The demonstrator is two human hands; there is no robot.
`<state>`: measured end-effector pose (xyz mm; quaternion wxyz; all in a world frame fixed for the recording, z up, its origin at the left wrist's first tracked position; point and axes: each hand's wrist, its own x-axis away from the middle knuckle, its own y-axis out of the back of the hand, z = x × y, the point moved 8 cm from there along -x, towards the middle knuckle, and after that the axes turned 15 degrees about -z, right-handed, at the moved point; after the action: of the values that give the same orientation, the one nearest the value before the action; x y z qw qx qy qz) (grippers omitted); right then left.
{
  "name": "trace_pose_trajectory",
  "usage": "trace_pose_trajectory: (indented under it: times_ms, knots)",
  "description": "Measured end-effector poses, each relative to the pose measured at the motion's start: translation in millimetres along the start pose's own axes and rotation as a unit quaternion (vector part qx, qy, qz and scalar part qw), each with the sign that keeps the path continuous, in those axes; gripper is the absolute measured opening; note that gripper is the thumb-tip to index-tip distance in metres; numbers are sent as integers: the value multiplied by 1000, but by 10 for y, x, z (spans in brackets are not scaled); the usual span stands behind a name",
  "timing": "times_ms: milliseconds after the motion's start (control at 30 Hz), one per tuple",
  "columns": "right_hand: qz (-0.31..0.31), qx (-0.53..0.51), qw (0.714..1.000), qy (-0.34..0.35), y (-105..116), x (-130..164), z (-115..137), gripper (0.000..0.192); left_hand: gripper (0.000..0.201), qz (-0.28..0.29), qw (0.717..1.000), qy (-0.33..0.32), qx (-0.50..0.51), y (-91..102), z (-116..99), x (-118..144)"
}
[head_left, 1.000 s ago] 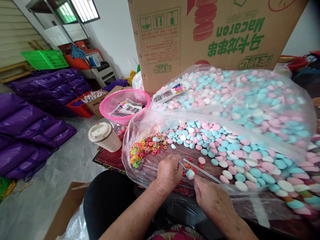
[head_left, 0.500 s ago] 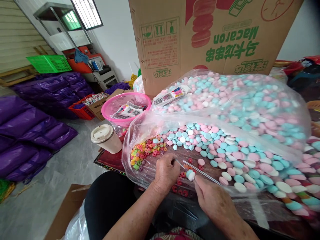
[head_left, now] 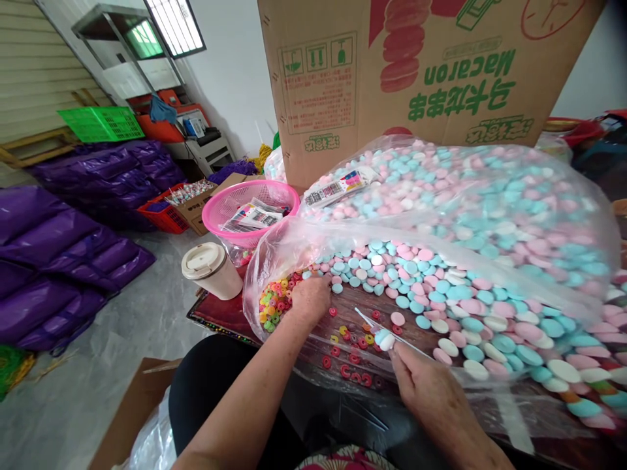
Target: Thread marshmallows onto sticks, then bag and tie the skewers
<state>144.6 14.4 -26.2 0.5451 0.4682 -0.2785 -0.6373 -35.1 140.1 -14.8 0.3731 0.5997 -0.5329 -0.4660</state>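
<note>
My right hand [head_left: 434,391] is closed in a pinch on a candy skewer, a thin white stick with pale blue and white candies [head_left: 385,339] by the fingertips. The stick's bare end points away to the upper left, and another white stick [head_left: 406,341] lies behind it. My left hand [head_left: 311,299] rests at the right edge of a pile of small ring candies [head_left: 275,301] in red, orange, yellow and green. Its fingers point down among the candies and are mostly hidden, so I cannot make out what they hold. Beyond it spread round pink, blue and white candies [head_left: 416,287].
A large clear plastic bag [head_left: 441,238] of candies lies before an upside-down cardboard box [head_left: 372,85]. To the left stand a lidded cup [head_left: 213,274] and a pink basket [head_left: 215,219] holding printed packets. Loose rings [head_left: 353,358] lie on the dark tabletop [head_left: 353,303].
My left hand has moved from the stick's end up and left to the ring candies. More loose rings, some yellow, now show near the skewer. My right hand still holds the skewer.
</note>
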Motion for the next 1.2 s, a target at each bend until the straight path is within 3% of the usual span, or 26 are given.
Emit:
trace_pose_trajectory:
  times_ms: [233, 367, 533, 600, 700, 733, 800, 900, 1100, 1200]
  knots:
    - [15, 2, 1000, -2, -38, 17, 12, 33, 33, -1, 1000, -19, 9, -157, -76, 159]
    - [17, -6, 1000, 10, -20, 29, 104, 31, 38, -16, 997, -20, 68, -94, -91, 191]
    - [6, -8, 1000, 6, 34, 20, 132, 32, 20, -25, 978, 34, 202, 31, -117, 291]
    - [2, -4, 1000, 6, 48, 10, 134, 32, 17, 6, 925, 108, 364, -6, -142, 403]
    - [-13, 9, 1000, 5, 69, -1, 143, 31, 20, 44, 763, 225, 604, -72, -199, 562]
    - [-15, 10, 1000, 6, 70, 0, 148, 31, 23, 48, 729, 243, 638, -75, -214, 590]
    - [-14, 8, 1000, 14, 64, 6, 156, 30, 25, 48, 708, 259, 655, -71, -221, 614]
    - [-17, 10, 1000, 18, 58, 14, 134, 29, 22, 37, 730, 252, 635, -71, -208, 598]
    - [-7, 10, 1000, 26, 21, 10, 91, 30, 12, -20, 822, 173, 542, -104, -176, 533]
    - [-6, 5, 1000, 14, 17, 0, 85, 28, 13, -43, 848, 169, 501, -110, -138, 521]
